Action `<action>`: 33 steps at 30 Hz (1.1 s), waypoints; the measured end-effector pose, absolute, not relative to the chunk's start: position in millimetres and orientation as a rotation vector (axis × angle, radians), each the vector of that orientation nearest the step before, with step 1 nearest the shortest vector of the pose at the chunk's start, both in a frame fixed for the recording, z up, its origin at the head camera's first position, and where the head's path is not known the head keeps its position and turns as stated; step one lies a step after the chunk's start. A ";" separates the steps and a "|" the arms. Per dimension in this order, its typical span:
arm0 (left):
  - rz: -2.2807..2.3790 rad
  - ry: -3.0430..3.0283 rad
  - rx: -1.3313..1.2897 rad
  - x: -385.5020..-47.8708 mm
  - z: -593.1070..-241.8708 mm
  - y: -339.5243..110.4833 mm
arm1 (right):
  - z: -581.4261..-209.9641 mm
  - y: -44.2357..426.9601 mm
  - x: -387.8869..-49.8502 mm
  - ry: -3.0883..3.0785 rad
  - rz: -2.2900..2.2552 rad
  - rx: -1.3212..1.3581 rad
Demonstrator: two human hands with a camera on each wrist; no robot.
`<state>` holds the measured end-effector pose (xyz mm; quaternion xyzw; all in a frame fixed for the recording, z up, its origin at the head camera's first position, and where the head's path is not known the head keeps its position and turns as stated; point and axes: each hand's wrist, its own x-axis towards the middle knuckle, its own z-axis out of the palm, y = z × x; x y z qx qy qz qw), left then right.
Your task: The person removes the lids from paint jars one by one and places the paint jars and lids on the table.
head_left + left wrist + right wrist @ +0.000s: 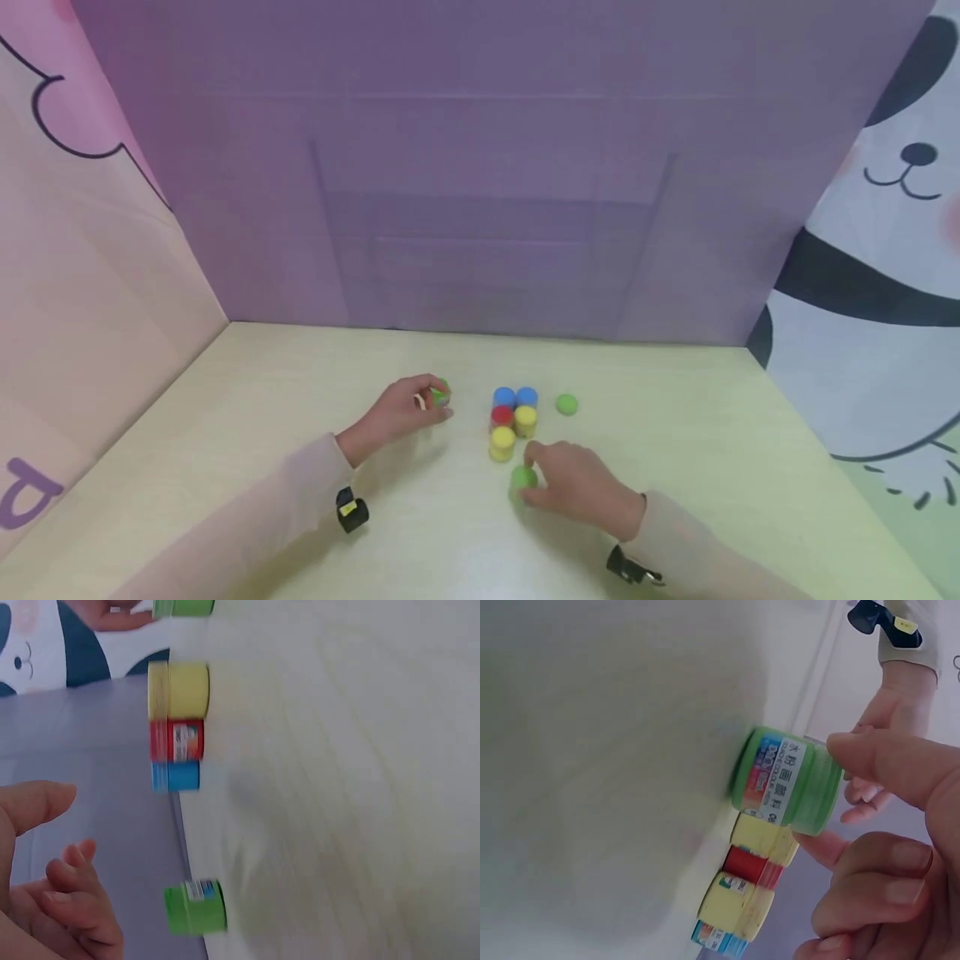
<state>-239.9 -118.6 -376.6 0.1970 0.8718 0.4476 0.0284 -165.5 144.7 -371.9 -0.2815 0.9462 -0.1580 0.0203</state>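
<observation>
Light-green cylindrical plastic paint jar (pixel 784 780) with a printed label sits upright in the pinch of the right hand (pixel 583 483), thumb and finger closed on its lid; it is farthest from the table's (pixel 712 483) back edge. Just beyond it, toward that edge, I see two short yellow cylindrical jars (pixel 502 446), one red cylindrical jar (pixel 502 417) and two blue cylindrical jars (pixel 504 399), packed close together. Another green jar (pixel 567 405) stands apart, toward the table's right edge. Toward the left edge, the left hand (pixel 397 411), loosely spread and empty, hovers by a third green jar (pixel 196 909). Behind rises a purple panel (pixel 480 167).
</observation>
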 end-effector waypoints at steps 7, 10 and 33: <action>1.306 2.583 0.798 -212.8 -371.6 -98.5 | -371.3 140.4 -158.3 2.879 -0.472 -0.848; 1.255 2.536 0.850 -203.4 -373.1 -91.6 | -369.6 139.5 -154.3 2.858 -0.487 -0.876; 1.181 2.013 0.856 -179.3 -394.0 -66.3 | -368.6 136.7 -141.1 2.677 -0.395 -1.105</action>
